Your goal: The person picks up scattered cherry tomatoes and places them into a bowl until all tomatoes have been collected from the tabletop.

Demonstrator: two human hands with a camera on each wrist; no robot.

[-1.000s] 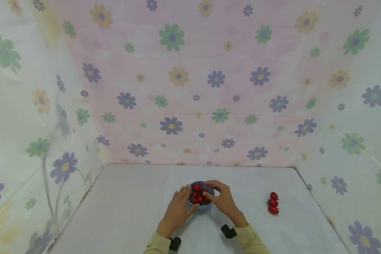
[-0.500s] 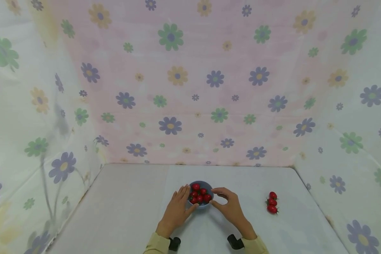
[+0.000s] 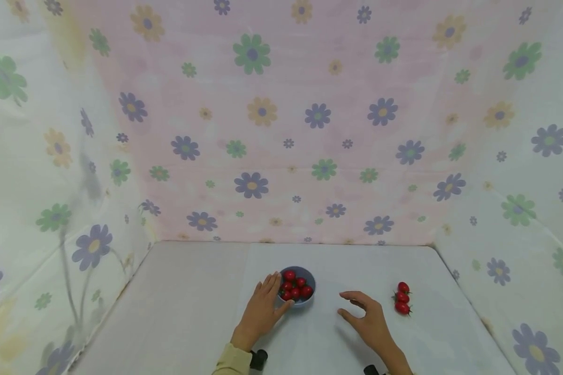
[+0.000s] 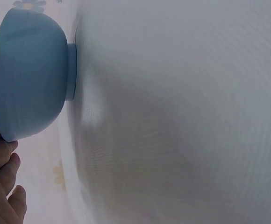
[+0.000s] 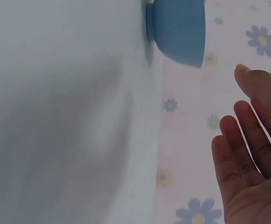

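A blue bowl [image 3: 309, 298] stands upright on the table with several red cherry tomatoes [image 3: 295, 294] inside. My left hand [image 3: 259, 311] holds it by the near left side, thumb at the front rim and fingers along the left rim. In the left wrist view, the thumb and fingertips touch opposite parts of the bowl's [image 4: 30, 77] rim. My right hand [image 3: 367, 319] is in the air between the bowl and a row of 3 cherry tomatoes [image 3: 402, 298], thumb and fingers apart, holding nothing. The right wrist view shows its fingers [image 5: 240, 158] loosely bent, away from the bowl [image 5: 178, 30].
The white tabletop [image 3: 206, 291] carries the bowl and the tomato row at the right. Flower-printed cloth [image 3: 291, 166] walls it in at the back and both sides.
My right hand has let go of a tomato in the bowl, leaving it among the others. It has drawn back to the right, away from the rim. The left hand stays put.
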